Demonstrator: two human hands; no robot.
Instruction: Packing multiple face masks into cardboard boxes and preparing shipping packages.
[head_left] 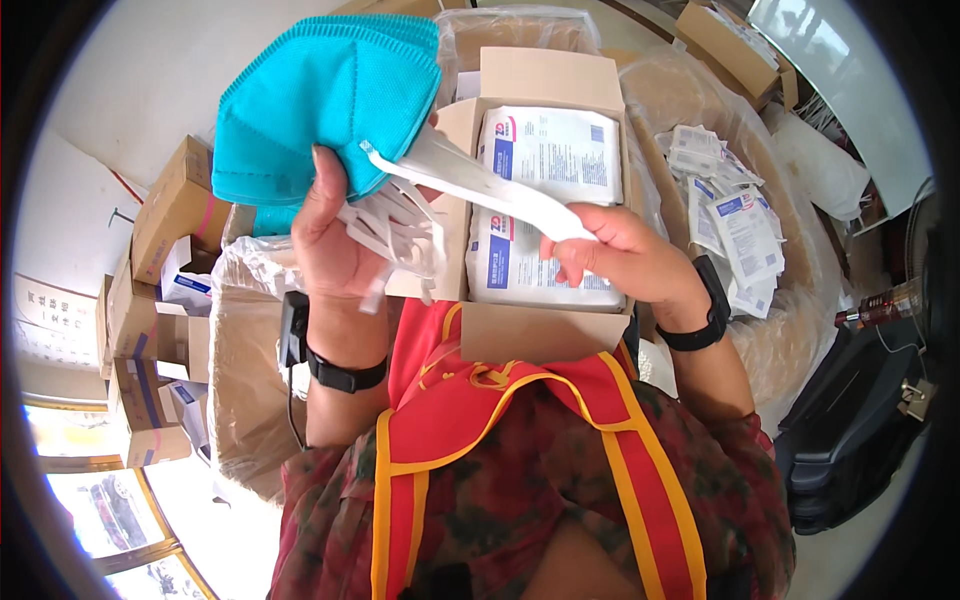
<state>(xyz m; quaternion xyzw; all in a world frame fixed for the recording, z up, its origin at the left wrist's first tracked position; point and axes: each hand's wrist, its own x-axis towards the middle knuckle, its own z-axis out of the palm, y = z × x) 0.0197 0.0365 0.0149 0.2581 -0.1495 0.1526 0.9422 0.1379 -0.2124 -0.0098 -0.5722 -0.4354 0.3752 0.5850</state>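
My left hand [338, 245] is closed around several teal face masks [315, 110] stacked together, its thumb on their lower edge. White ear loops [390, 225] bunch up and dangle beside the palm. My right hand [630, 255] pinches a white elastic strap [500, 192], pulled out taut from the top mask. Behind the strap, an open cardboard box [548, 78] holds white and blue packets [555, 150] in two stacks, right in front of my body. Fingers of the left hand behind the masks are hidden.
To the right, a plastic-lined carton [800, 250] contains loose white packets [740, 225]. Another lined carton [245, 400] stands at the left, near stacked brown boxes [180, 210]. A black case [850, 440] lies at far right. More lined cardboard [520, 25] sits beyond the box.
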